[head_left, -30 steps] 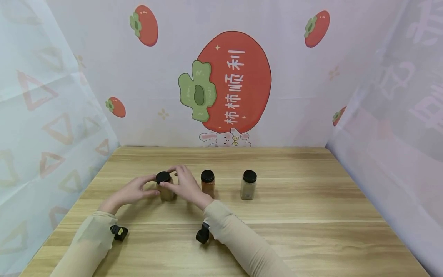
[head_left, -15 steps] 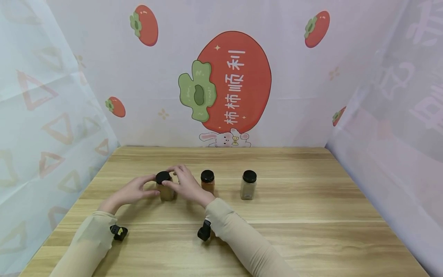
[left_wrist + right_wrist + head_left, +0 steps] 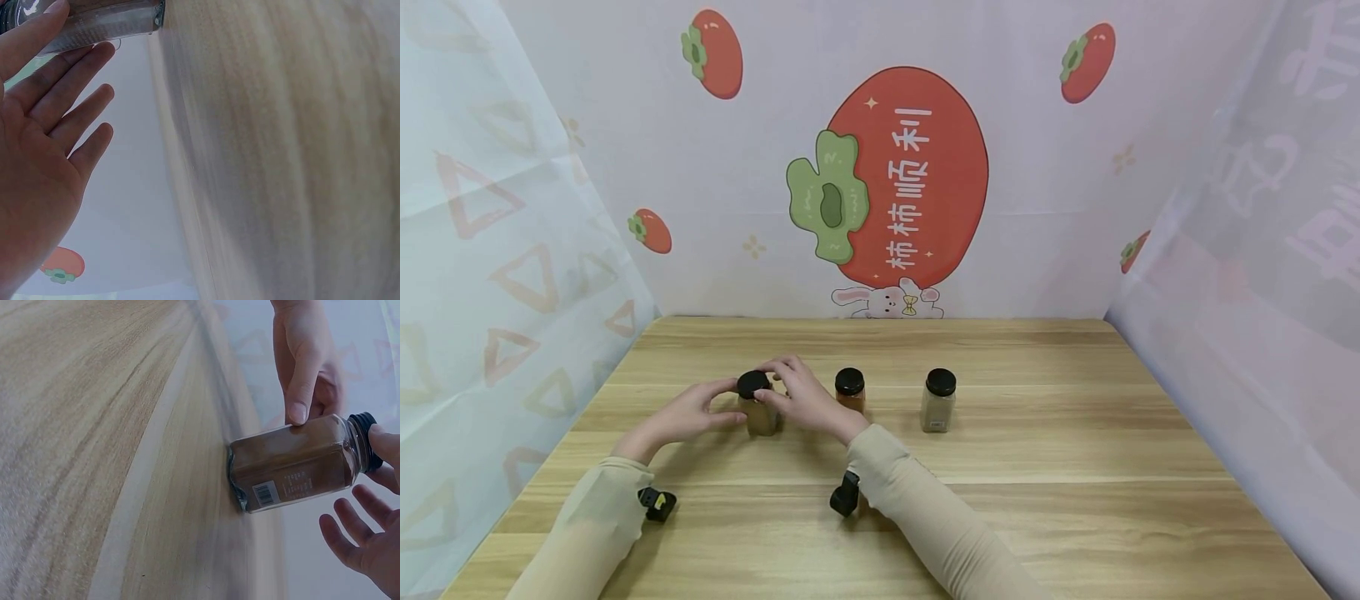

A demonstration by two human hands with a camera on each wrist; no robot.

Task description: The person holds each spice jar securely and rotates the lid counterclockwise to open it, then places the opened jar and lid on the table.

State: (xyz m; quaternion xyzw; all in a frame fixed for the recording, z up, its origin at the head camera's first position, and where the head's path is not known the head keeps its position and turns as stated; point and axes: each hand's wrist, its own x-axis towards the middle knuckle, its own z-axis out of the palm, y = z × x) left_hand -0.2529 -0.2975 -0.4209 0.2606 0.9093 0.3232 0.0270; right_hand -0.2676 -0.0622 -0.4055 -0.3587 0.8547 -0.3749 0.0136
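Note:
A spice jar (image 3: 762, 422) of brown powder with a black lid (image 3: 753, 384) stands upright on the left half of the table. My left hand (image 3: 688, 414) holds its glass body between thumb and fingers. From the other side, my right hand (image 3: 811, 403) pinches the lid between thumb and fingers. In the right wrist view, the right thumb (image 3: 386, 442) lies against the lid's edge, with the other fingers spread beside the jar's neck. The left wrist view shows the left thumb (image 3: 37, 37) on the glass, its lower fingers extended free of it.
To the right stand two more black-lidded jars: one with orange-red powder (image 3: 850, 400), close beyond the right hand, and one with pale powder (image 3: 938, 408). A printed cloth (image 3: 1037, 208) walls the wooden table (image 3: 1060, 450) at the back and sides.
My right thumb has slid a little to the right along the lid, and the right wrist has shifted slightly right and away from me. The left hand and jar stay in place.

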